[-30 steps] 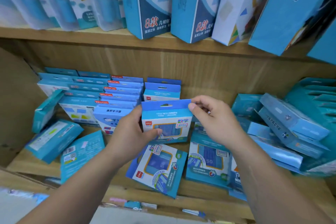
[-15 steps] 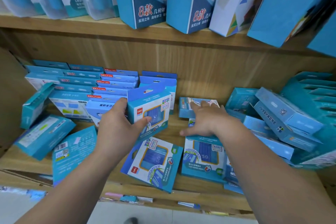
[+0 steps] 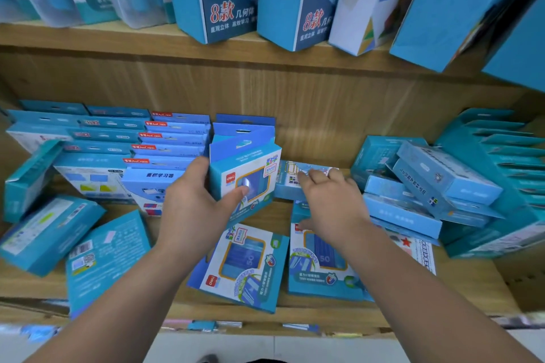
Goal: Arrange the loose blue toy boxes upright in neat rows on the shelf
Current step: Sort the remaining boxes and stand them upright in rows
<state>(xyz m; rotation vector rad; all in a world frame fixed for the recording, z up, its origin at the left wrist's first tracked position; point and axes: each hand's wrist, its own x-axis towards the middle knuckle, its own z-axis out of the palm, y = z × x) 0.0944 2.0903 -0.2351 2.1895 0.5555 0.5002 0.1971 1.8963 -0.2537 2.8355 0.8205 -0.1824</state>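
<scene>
Head view: left hand (image 3: 191, 209) grips a small blue cardboard toy box with a clear window (image 3: 250, 183), upright and slightly tilted, at the right edge of the standing blue box rows (image 3: 165, 138) on the wooden shelf (image 3: 472, 283). Right hand (image 3: 333, 206) rests spread fingers on a flat-lying blue box (image 3: 287, 183) near the back wall; only a narrow strip of bare board shows between the two boxes.

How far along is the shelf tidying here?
Done: upright rows stand at the back left. In hand: the left hand grips a windowed box upright beside them; the right hand touches a flat box. Left: flat boxes at the front, tipped boxes far left, a heap on the right.
</scene>
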